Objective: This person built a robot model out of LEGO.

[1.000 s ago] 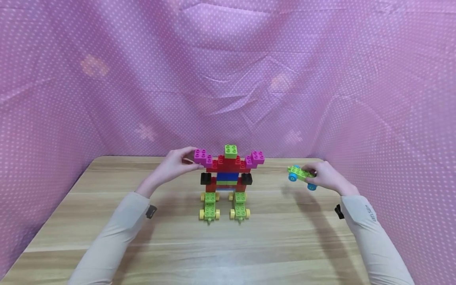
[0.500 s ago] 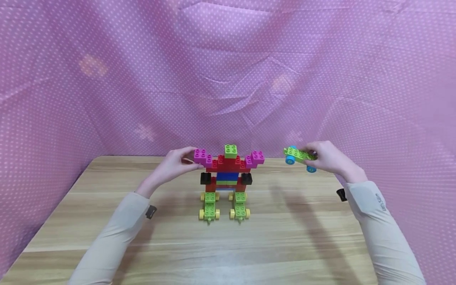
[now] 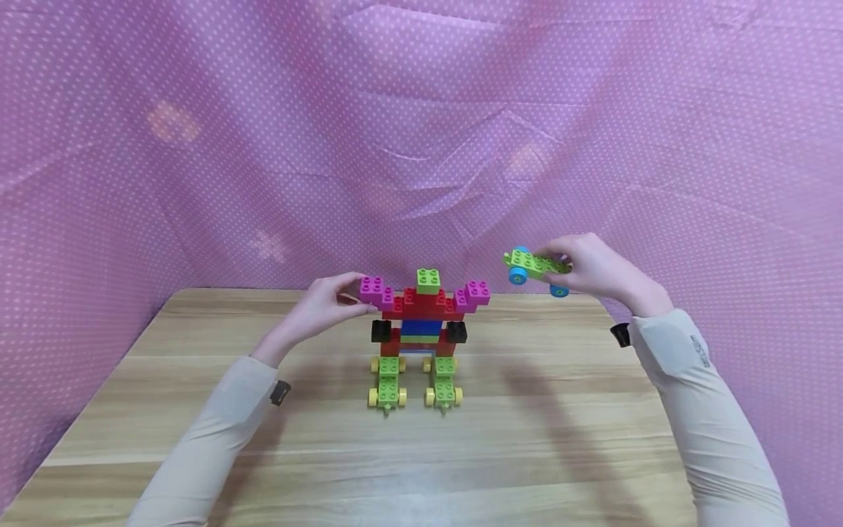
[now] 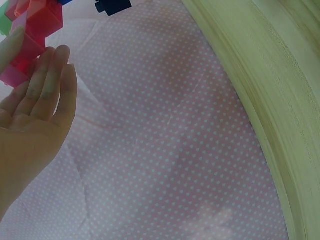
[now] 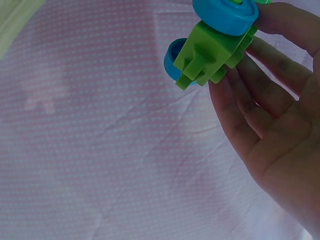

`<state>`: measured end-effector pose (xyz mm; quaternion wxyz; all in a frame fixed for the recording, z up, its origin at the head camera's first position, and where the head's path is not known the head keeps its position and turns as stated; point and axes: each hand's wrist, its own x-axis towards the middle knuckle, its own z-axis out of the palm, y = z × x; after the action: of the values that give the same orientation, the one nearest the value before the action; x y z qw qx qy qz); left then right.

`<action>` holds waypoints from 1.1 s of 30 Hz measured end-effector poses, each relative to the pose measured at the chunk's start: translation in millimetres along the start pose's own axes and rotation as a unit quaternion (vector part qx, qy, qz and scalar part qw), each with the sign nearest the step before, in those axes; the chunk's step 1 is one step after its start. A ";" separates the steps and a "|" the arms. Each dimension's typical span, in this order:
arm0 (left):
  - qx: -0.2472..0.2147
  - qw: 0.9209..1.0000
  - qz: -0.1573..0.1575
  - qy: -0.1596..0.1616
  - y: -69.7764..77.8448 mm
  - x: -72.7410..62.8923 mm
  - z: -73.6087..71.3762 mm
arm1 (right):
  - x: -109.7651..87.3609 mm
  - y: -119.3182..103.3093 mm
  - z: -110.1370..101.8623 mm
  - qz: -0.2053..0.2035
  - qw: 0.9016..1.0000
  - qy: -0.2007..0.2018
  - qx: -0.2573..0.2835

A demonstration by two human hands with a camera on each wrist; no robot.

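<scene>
A figure built of toy bricks [image 3: 421,304] stands upright on the table, with a red and blue body, a lime brick [image 3: 428,280] on top and stepped magenta arms. Its feet are two lime wheeled bases [image 3: 388,391] with yellow wheels. My left hand [image 3: 327,301] pinches the magenta arm [image 3: 372,289] on the figure's left side between thumb and fingers; the left wrist view shows the fingers [image 4: 47,90] along it. Up in the air at the right, my right hand [image 3: 596,272] grips a lime toy car base [image 3: 530,263] with blue wheels [image 5: 227,15] by its rear end.
The wooden table [image 3: 421,468] has a rounded edge at the back corners. A pink dotted cloth [image 3: 421,146] hangs behind it and along both sides. Black bricks [image 3: 380,331] stick out at the figure's sides.
My right hand has lifted the car base from low over the table and brought it leftward, nearer the figure. The left hand stays on the magenta arm.
</scene>
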<state>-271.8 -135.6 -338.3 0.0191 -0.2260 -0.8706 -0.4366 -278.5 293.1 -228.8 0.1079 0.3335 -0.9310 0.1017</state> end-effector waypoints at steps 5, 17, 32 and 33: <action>0.003 1.000 0.003 0.004 0.2 -0.7 2.1 | 8.3 -10.1 -3.5 -0.017 1.000 0.001 0.007; 0.000 1.000 0.003 0.004 4.8 -7.8 5.2 | 27.7 -45.5 -9.4 -0.060 0.998 -0.004 0.020; -0.011 1.000 0.004 0.003 14.0 -21.9 10.6 | 45.7 -83.5 -13.0 -0.119 0.991 -0.028 0.044; -0.011 1.000 0.003 0.003 14.6 -22.8 11.1 | 46.6 -86.4 -12.5 -0.125 0.991 -0.032 0.047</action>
<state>-243.6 -128.1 -339.5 0.0207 -0.2278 -0.8648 -0.4469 -256.4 203.0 -194.2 0.0744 0.4548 -0.8793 0.1201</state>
